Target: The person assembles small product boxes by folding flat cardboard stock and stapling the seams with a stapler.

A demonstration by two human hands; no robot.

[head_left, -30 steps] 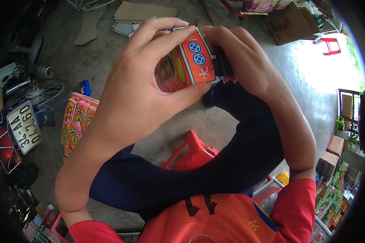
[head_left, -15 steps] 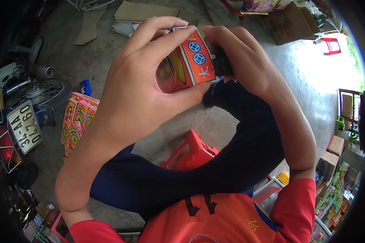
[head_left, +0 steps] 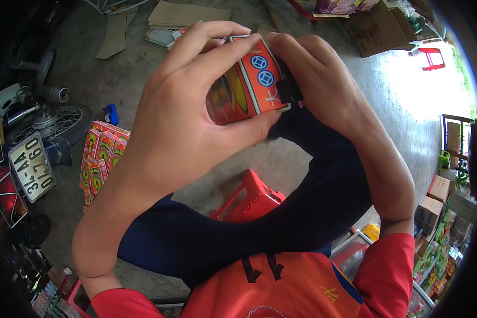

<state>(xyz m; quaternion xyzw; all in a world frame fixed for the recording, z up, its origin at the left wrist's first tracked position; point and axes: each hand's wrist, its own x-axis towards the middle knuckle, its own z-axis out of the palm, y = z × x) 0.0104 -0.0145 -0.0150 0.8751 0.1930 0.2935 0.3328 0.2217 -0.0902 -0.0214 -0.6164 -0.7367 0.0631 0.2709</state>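
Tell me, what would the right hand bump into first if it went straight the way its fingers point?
Probably the orange-red box in the left hand; it sits close against the right hand, though whether they touch is unclear.

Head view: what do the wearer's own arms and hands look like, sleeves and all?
The left hand and right hand are ungloved. The left sleeve and right sleeve are plain red and short, ending above the elbows. Below them, no wristband or watch shows.
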